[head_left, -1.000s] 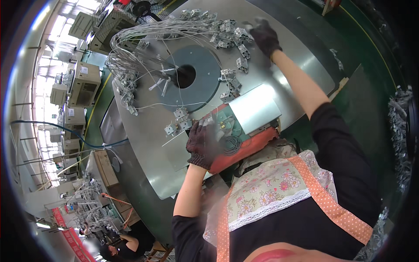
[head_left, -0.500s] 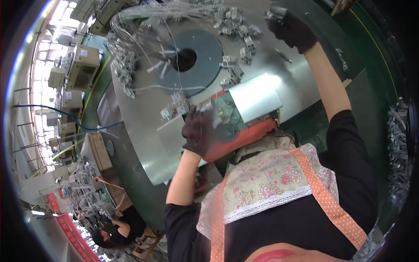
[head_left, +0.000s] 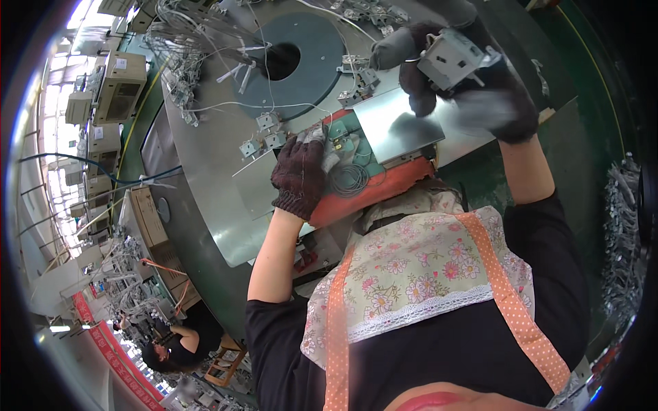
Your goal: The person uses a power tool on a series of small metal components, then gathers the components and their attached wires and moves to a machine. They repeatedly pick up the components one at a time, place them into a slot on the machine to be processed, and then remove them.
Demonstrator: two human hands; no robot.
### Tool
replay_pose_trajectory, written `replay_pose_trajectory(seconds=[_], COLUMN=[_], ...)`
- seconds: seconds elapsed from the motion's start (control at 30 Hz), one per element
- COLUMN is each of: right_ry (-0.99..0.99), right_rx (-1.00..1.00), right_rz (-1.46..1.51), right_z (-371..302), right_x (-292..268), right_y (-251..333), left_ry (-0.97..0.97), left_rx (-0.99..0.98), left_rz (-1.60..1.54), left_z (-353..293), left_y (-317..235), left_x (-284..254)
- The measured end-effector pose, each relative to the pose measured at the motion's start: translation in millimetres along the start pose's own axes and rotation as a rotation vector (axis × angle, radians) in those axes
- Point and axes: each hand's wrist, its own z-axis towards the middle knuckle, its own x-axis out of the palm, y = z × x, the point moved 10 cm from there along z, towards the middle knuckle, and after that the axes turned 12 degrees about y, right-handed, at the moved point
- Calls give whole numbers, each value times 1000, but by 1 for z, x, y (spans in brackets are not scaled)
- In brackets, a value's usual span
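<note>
Both my hands wear dark knit gloves with grey coverings on some fingertips. My right hand (head_left: 504, 106) is raised at the upper right, gripping a small boxy metal part (head_left: 451, 60) with slots in its face. Some of its fingers show past the part; others are blurred. My left hand (head_left: 301, 168) rests at the left end of a red-edged tray (head_left: 370, 195), its thumb and forefinger apart, with nothing visible between them. Beside it in the tray lie a coil of thin grey wire (head_left: 349, 180) and small brass-coloured pieces (head_left: 340, 144). A shiny metal plate (head_left: 397, 127) covers the tray's right side.
Small metal connectors (head_left: 269, 123) stand on the table beyond my left hand. Farther back is a grey disc (head_left: 312, 48) with a central hole, amid bundled cables (head_left: 185, 41) and loose wires. A co-worker (head_left: 188, 342) sits at the lower left, apart from my table.
My right hand has come nearer from the far right of the table, with the metal part now plainly visible in it. The left hand has shifted slightly and is sharper.
</note>
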Motion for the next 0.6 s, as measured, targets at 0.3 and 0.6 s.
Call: replay_pose_trajectory(seconds=[0.3, 0.6], right_ry=[115, 188], right_rx=[296, 203], right_rz=[70, 382], right_z=[30, 24], right_x=[46, 79], right_y=[-65, -63], left_ry=[19, 28], left_rx=[4, -20], left_rz=[10, 0], left_z=[-4, -4], left_y=[1, 6], left_x=[3, 7])
